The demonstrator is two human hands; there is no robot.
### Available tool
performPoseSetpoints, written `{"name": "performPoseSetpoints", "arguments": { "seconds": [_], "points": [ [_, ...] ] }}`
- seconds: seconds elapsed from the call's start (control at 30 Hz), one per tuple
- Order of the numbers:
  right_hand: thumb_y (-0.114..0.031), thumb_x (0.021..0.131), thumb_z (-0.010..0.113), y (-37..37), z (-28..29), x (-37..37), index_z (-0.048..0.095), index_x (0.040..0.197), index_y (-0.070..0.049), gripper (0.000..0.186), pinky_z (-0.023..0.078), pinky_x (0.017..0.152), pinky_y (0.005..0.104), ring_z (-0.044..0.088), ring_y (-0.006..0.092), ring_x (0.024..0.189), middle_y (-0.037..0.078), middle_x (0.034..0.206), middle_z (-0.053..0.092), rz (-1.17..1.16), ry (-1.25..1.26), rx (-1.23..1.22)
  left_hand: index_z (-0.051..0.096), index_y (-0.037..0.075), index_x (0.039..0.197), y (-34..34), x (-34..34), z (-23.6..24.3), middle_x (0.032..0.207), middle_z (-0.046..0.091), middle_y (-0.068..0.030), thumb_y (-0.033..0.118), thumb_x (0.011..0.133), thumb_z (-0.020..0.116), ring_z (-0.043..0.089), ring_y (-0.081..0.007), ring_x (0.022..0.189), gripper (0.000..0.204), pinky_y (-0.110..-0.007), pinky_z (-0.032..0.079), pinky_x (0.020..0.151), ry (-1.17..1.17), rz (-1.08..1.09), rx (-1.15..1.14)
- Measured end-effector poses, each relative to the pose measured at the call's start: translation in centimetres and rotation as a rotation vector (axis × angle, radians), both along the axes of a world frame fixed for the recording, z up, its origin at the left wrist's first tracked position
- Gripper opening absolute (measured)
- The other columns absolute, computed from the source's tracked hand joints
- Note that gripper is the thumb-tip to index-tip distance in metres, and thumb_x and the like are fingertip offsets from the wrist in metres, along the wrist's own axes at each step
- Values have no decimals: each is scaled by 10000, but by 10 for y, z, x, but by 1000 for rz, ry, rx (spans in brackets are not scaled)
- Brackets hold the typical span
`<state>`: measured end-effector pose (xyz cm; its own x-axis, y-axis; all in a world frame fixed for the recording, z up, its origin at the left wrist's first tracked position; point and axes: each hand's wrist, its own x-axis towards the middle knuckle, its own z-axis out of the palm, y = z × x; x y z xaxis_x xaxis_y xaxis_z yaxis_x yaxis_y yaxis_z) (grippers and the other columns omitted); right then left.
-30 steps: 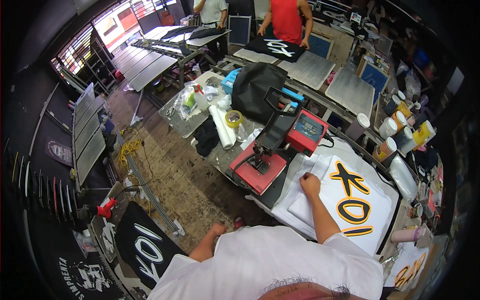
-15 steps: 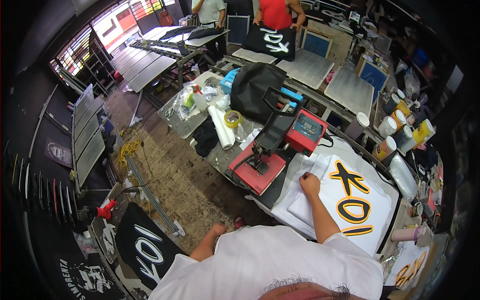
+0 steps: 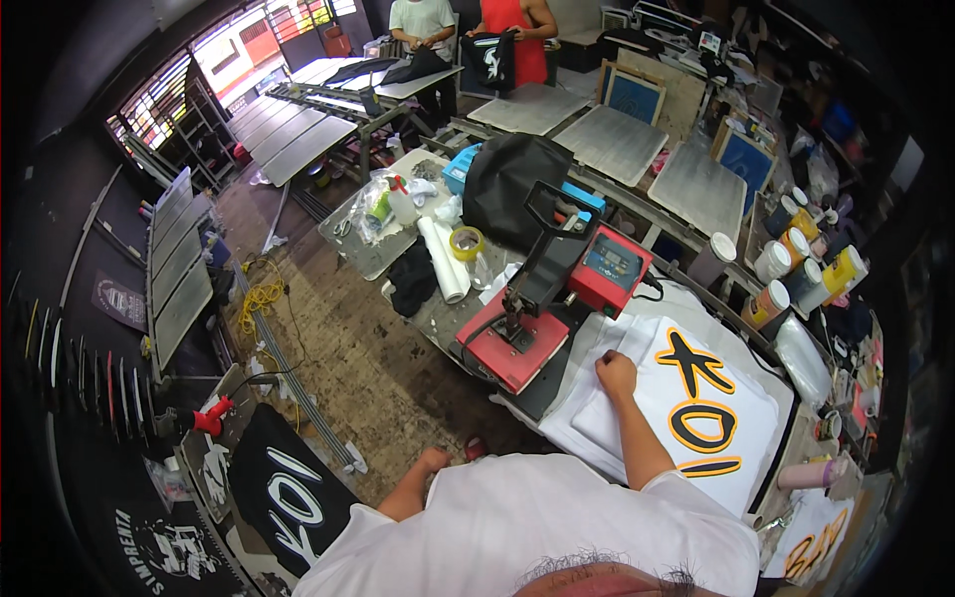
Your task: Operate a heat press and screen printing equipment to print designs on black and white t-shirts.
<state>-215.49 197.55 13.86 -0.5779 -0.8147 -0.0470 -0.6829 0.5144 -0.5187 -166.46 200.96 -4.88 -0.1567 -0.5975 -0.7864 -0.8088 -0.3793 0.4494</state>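
My right hand (image 3: 617, 374) rests, fingers curled closed, on a stack of white printed T-shirts (image 3: 754, 398) with black and orange lettering. No object shows in it. Left of that stack stands a red heat press (image 3: 516, 348), its lid down over the lower plate and its red control box (image 3: 610, 269) tilted up beside the handle. What lies under the lid is hidden. My left hand (image 3: 435, 459) hangs in front of my body above the floor, its fingers curled in, apart from everything else. A black T-shirt (image 3: 288, 488) with white lettering lies on a surface to my left.
Beyond the press are a black cover (image 3: 512, 189), a yellow tape roll (image 3: 466, 243) and a white film roll (image 3: 445, 261). Printing platens (image 3: 612, 139) stretch behind. Several ink tubs (image 3: 766, 303) line the right. A yellow cord (image 3: 261, 298) lies on the floor. Two people stand at the back.
At the back, the person in red has lifted the black printed T-shirt off the platen and moved left with it. The other person's hands have come down to dark cloth. My hands stay put.
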Motion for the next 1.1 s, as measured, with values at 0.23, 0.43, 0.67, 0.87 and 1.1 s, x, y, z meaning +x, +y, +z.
{"name": "performPoseSetpoints", "arguments": {
  "seconds": [0.23,0.43,0.67,0.87,1.1],
  "points": [
    [-275,746,583,1,-2,-1,700,840,-59,263,513,734,432,653,348,800,166,821,686,18,0,-11,707,11,887,1,1,-1,850,696,-130,317,803,609,655,-240,719,332,-370,520,666,-12,-30,-17],
    [-264,747,583,1,-4,0,701,827,-73,238,516,747,438,654,352,807,167,832,686,11,1,-22,695,34,958,4,4,7,954,682,-181,237,791,562,677,-288,799,295,-391,537,716,-57,-368,-181],
    [-264,746,585,2,-3,0,701,830,-75,238,517,747,440,655,354,808,168,838,686,4,1,-6,698,79,975,4,-3,27,979,677,-175,221,801,528,678,-308,853,281,-395,546,732,-91,-397,-149],
    [-263,748,588,3,-3,0,701,831,-70,238,517,747,445,655,357,810,173,836,685,23,15,1,708,37,945,10,1,14,891,697,-163,295,811,593,679,-286,745,312,-396,544,671,-25,-174,-160],
    [-260,754,589,2,-4,1,699,829,-66,236,517,740,447,654,362,802,175,825,684,36,19,-26,721,9,807,17,8,-2,772,692,-162,376,784,645,654,-244,661,375,-386,528,626,13,72,-95]
  ]
}}
